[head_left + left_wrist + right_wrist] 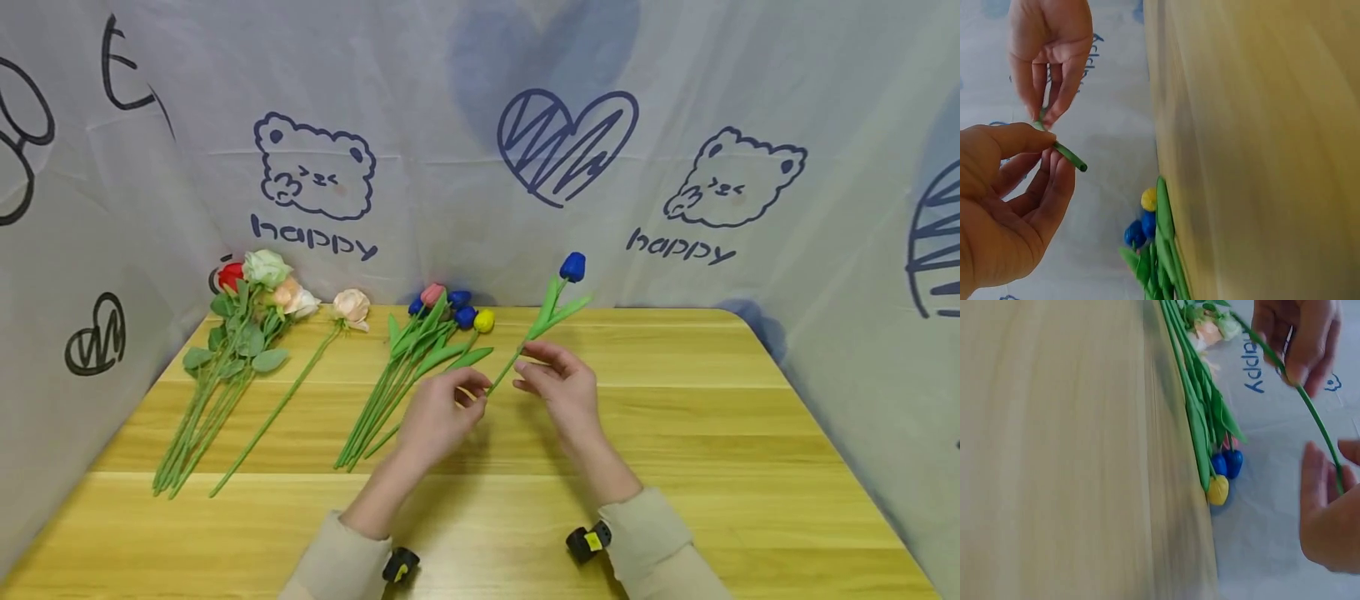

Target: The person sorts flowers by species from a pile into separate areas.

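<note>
A blue tulip (pixel 573 267) with green leaves is held up off the table, its stem slanting down to the left. My left hand (pixel 444 414) pinches the lower stem between thumb and fingers; the cut end pokes out past them in the left wrist view. Higher up, just below the leaves, the fingers and thumb of my right hand (pixel 564 390) hold the same stem (pixel 1316 419). To the left of my left hand lies a bunch of tulips, with blue heads, a pink head (pixel 432 293) and a yellow head (pixel 484 321).
Farther left on the wooden table (pixel 675 467) lies a bunch of roses in red, pale green, peach and white (pixel 266 268). A single peach rose (pixel 351 307) lies beside it. A printed cloth (pixel 442 192) hangs behind the table and at its sides.
</note>
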`<state>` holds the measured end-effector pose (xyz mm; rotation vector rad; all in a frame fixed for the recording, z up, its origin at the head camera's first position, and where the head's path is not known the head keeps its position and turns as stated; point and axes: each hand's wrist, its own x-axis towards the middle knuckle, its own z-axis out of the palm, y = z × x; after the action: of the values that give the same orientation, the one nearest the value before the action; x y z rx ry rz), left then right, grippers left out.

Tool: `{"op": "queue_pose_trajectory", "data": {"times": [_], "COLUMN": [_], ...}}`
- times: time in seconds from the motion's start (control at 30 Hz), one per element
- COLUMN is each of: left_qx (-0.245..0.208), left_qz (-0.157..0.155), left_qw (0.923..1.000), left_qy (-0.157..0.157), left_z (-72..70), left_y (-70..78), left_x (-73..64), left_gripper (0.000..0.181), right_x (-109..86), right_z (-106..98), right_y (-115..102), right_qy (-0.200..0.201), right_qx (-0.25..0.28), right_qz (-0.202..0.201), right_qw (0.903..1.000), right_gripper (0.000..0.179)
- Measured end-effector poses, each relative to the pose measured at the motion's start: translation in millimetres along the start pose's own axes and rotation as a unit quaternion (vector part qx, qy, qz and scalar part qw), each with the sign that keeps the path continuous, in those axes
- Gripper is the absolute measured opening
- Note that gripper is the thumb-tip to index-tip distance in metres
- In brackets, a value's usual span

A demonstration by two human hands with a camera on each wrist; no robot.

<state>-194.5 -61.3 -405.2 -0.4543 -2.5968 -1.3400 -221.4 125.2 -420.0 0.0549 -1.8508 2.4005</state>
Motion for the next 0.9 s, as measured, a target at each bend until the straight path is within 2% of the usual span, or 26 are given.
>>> {"op": "queue_pose_trajectory", "data": {"times": [0.13,0.27,0.47,0.57,0.7,0.9], "left_qx": [0.057,0.093,0.141,0.157,0.165,0.173], "left_qz": [0.007,-0.008,-0.037,-0.054,-0.078,-0.112], "left_qw": [0.9983,0.9955,0.9892,0.9862,0.9831,0.9780], "left_qy": [0.009,0.011,0.007,0.001,-0.009,-0.035], "left_z": [-12.0,-24.2,-40.2,-47.5,-55.0,-56.3], "left_y": [-8.7,-20.7,-39.1,-47.4,-54.0,-57.4], "left_x": [-0.7,-2.3,-5.5,-6.2,-6.7,-6.7], "left_gripper": [0.014,0.015,0.016,0.016,0.016,0.012], "right_x": [2.1,4.7,9.3,13.7,22.0,31.0], "right_z": [-2.5,-5.3,-5.3,1.3,20.7,56.8], "right_y": [1.2,4.3,12.1,19.0,30.3,43.6], "right_qy": [-0.051,-0.103,-0.139,-0.144,-0.155,-0.150], "right_qx": [-0.055,-0.109,-0.172,-0.170,-0.155,-0.136], "right_qz": [0.019,0.033,0.047,0.059,0.083,0.134], "right_qw": [0.9970,0.9882,0.9740,0.9731,0.9721,0.9700], "right_gripper": [0.034,0.038,0.040,0.041,0.042,0.033]}}
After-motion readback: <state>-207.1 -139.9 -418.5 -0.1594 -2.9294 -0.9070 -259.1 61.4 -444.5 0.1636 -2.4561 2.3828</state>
